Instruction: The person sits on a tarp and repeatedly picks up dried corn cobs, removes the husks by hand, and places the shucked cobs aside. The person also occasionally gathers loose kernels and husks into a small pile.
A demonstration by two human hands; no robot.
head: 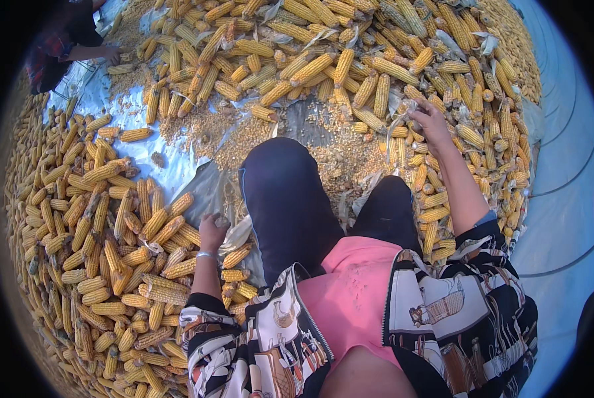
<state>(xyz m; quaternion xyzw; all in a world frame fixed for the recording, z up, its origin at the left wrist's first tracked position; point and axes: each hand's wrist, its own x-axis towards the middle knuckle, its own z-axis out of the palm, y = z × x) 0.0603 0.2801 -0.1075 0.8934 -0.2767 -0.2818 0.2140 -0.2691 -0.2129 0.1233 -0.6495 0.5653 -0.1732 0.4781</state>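
My left hand (211, 233), with a band at its wrist, is closed around a small round greyish thing (221, 221), perhaps the end of a corn cob. It is beside the left heap of yellow ears of corn (142, 258). Out to the right, my right hand (430, 123) has its fingertips on a pale, dry corn husk (399, 117) whose strip hangs down over the ears. More ears of corn (297, 64) are piled in front of me. Loose kernels (347, 159) cover the ground between and beyond my knees.
A co-worker's hand (112, 55) reaches to the ground at the upper left, near an ear of corn (121, 69). Shiny plastic sheeting (152, 156) lies between the heaps. Blue sheeting (561, 199) with dark curved lines runs along the right.
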